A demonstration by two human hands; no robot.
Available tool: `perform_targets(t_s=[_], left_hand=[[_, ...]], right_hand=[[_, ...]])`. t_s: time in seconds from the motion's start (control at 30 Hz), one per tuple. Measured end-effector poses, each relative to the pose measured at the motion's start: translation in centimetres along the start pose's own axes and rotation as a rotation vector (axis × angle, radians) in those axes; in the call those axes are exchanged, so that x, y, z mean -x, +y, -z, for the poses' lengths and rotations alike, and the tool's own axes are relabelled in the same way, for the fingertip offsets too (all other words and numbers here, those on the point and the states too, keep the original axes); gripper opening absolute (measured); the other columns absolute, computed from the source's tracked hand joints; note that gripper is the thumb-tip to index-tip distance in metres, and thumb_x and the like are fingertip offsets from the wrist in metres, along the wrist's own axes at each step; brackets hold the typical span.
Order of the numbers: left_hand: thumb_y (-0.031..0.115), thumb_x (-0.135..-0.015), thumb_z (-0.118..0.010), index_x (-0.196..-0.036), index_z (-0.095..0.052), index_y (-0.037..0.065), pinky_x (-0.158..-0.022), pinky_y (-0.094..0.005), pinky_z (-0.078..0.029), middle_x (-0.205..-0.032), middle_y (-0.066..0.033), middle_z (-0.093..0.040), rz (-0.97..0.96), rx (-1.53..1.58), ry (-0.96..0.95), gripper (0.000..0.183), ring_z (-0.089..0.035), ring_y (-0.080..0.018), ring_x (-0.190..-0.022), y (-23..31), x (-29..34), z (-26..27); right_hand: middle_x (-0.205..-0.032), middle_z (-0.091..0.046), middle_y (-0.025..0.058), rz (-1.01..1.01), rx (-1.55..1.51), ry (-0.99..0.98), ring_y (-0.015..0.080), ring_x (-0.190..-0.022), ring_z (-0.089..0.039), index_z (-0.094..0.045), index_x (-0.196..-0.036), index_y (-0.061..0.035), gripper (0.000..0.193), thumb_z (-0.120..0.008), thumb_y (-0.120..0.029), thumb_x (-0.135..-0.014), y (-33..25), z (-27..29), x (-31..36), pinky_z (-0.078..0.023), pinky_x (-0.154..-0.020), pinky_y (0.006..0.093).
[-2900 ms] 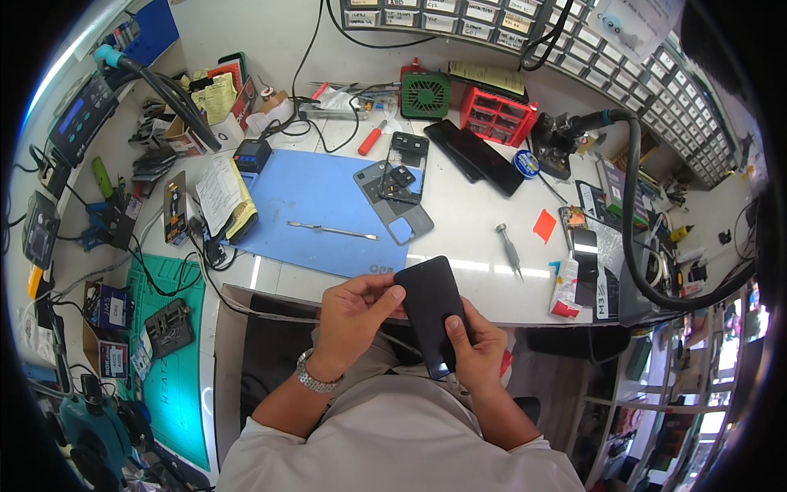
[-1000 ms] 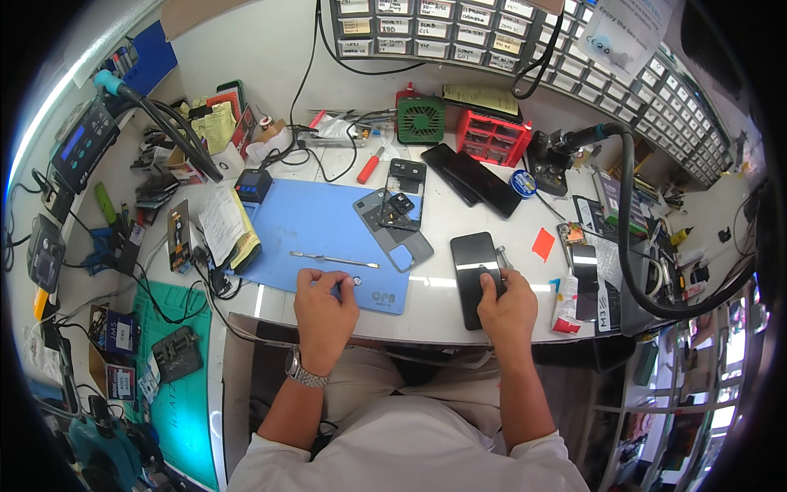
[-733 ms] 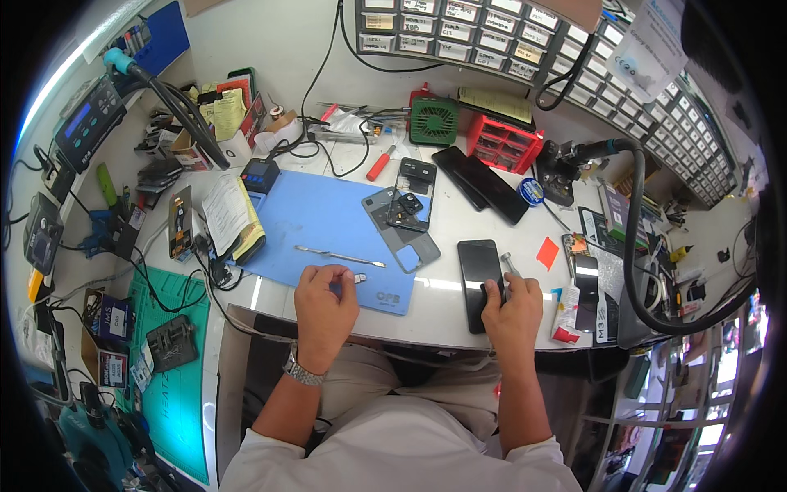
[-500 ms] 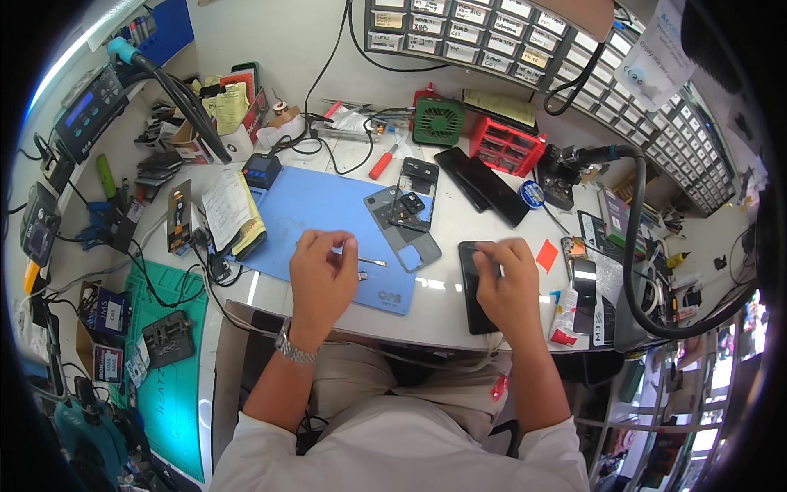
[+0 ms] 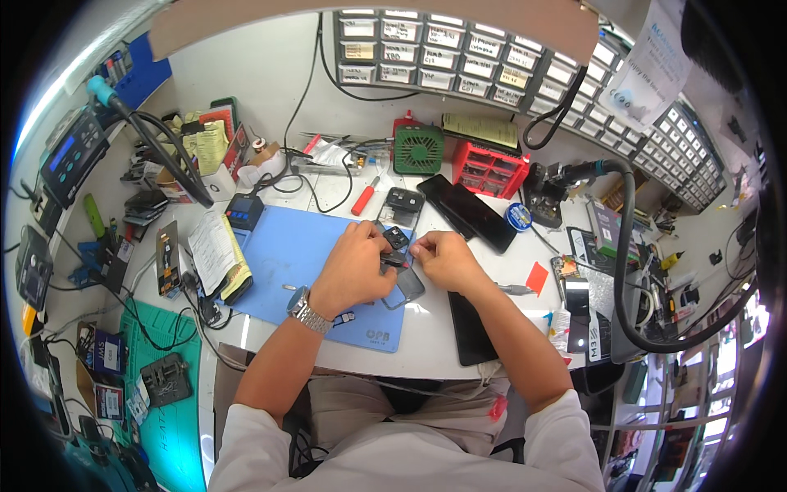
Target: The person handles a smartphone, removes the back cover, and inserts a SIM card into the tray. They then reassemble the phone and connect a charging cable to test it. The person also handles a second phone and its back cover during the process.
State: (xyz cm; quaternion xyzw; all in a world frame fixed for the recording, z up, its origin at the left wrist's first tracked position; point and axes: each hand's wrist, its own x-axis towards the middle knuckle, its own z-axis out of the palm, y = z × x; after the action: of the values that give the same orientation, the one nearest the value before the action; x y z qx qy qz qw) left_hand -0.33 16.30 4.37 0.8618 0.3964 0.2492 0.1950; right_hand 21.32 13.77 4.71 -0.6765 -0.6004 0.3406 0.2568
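Observation:
My left hand (image 5: pixel 354 266) is over the blue mat (image 5: pixel 279 242), fingers closed around a small dark part (image 5: pixel 393 259) mostly hidden beneath them. Close by, my right hand (image 5: pixel 447 261) pinches with thumb and forefinger; what they hold, if anything, is too small to name. Beneath the fingers lies a grey phone back cover (image 5: pixel 410 285), largely covered, with a black camera piece (image 5: pixel 396 238) at its upper side. An opened phone body (image 5: pixel 403 203) is just beyond. Beside my watch a short metal end (image 5: pixel 288 287) shows on the mat. A black phone (image 5: pixel 472 332) lies under my right forearm.
Two dark phones (image 5: pixel 484 215) lie beyond my right hand, near a red drawer box (image 5: pixel 489 170) and a green fan (image 5: pixel 418 150). A red-handled screwdriver (image 5: pixel 363 199) lies at the mat's far edge. A thick black hose (image 5: pixel 627 246) arcs down on the right.
Both hands have moved forward and closer together, over the phone parts. The slim metal tool's tip no longer shows beyond my left fingers. My right hand has left the black phone's upper end.

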Motion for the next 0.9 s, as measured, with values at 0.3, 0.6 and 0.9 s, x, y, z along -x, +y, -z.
perform_targets(t_s=[0.3, 0.6, 0.9], left_hand=[[0.011, -0.092, -0.081, -0.109, -0.076, -0.006, -0.078, -0.0408, -0.057, -0.101, -0.0179, -0.075, 0.057, 0.033, 0.101, 0.025, -0.071, -0.0328, -0.086, -0.3, -0.5, -0.4], [0.007, -0.099, -0.076, -0.115, -0.074, -0.008, -0.075, -0.0362, -0.062, -0.104, -0.0206, -0.08, 0.144, 0.151, 0.122, 0.022, -0.08, -0.0282, -0.092, -1.6, -1.2, -0.1], [0.006, -0.093, -0.08, -0.115, -0.07, -0.006, -0.076, -0.0353, -0.059, -0.103, -0.0184, -0.08, 0.184, 0.164, 0.06, 0.027, -0.078, -0.0257, -0.092, -1.0, -1.0, 0.1]], right_hand=[[-0.112, -0.07, 0.0146, 0.228, 0.001, 0.164, 0.0326, -0.112, -0.063, -0.082, -0.115, -0.0089, 0.02, -0.07, -0.008, -0.099, 2.1, -0.2, -0.7, -0.043, -0.106, 0.046], [-0.15, -0.05, 0.0263, 0.499, 0.351, 0.216, 0.0422, -0.137, -0.041, -0.081, -0.126, -0.0173, 0.033, -0.073, -0.01, -0.095, 3.0, -1.9, -1.4, -0.031, -0.111, 0.0526], [-0.152, -0.05, 0.0218, 0.55, 0.372, 0.237, 0.0413, -0.139, -0.043, -0.08, -0.118, -0.011, 0.023, -0.077, -0.012, -0.095, 3.0, -1.2, -1.2, -0.031, -0.115, 0.0549]])
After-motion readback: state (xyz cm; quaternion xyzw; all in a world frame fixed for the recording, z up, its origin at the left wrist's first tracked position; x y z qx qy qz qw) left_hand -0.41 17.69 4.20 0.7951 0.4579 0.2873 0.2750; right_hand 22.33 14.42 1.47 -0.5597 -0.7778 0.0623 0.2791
